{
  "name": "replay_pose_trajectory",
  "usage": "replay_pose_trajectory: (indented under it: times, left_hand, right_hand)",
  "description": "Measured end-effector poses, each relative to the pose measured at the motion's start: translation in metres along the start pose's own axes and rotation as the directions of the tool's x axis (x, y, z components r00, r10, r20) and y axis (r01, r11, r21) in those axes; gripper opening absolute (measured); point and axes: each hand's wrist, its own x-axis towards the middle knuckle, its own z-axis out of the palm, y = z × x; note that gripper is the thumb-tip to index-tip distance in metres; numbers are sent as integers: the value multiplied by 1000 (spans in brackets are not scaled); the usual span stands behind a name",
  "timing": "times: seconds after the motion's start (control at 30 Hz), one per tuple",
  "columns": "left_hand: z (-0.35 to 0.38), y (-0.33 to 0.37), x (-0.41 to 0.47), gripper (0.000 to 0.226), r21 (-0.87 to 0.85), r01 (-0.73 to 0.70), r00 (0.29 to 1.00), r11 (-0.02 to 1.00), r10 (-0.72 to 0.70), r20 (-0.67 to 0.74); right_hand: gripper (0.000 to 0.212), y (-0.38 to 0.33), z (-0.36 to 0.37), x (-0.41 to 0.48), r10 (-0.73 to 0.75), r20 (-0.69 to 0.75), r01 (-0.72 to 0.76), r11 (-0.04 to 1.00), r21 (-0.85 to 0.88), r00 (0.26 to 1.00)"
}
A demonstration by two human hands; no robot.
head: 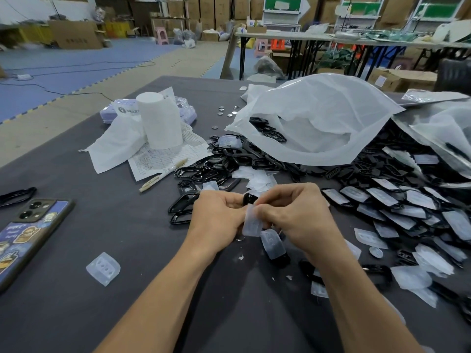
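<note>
Both hands meet over the middle of the surface point(132, 238), with all fingers curled. Left hand point(219, 216) pinches a black clip point(248, 198) between thumb and fingertips, and we see only the clip's top edge above the knuckles. Right hand point(293, 212) pinches the upper end of a clear cover point(252, 222), which hangs down between the two hands and touches the clip. We can't tell whether the cover is seated over the clip or just held against it, because the fingers block that joint.

Around the hands:
- Just below the right hand: a second cover point(273, 245) sits on a black part, lying flat.
- Nearer than the left hand and to its left: a loose cover point(103, 268), lying alone.
- Far left of the left hand: a phone point(30, 233), camera side up.
- Beyond the hands: a heap of bare black frames point(229, 159).
- Beyond and left: a pen point(163, 174) lies across the edge of a printed sheet point(165, 156), and a tissue roll point(160, 121) stands upright on the sheet.
- Beyond and right: a white bag point(318, 118), its mouth open toward the heap, with black frames inside.
- Right of the right hand: overlapping rows of covered clips point(407, 207), with a small metal disc point(376, 252) just beside them.
- Well beyond the hands, near the bag's mouth: more discs point(224, 112).
</note>
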Motion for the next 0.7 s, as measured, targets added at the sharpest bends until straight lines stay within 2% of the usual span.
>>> replay_pose_trajectory:
  times: [0.1, 0.3, 0.4, 0.6, 0.7]
  left_hand:
    - [0, 1, 0, 8, -73, 14, 998, 997, -10, 63]
    - [-5, 2, 1, 9, -135, 24, 988, 991, -3, 154]
    - [-8, 3, -1, 24, -201, 35, 967, 979, 17, 252]
    - [-11, 6, -2, 34, -169, 40, 960, 985, 10, 281]
    - [-13, 9, -1, 51, -185, 69, 951, 980, -8, 310]
  right_hand:
    - [18, 1, 2, 0, -61, -136, 43, 991, -129, 989]
    - [18, 3, 6, -1, -134, -185, 103, 981, -167, 974]
    - [19, 4, 7, -1, -198, -221, 146, 962, -232, 955]
    - [19, 10, 11, 1, -227, -278, 150, 950, -273, 933]
    - [21, 12, 10, 3, -237, -304, 152, 948, -279, 923]
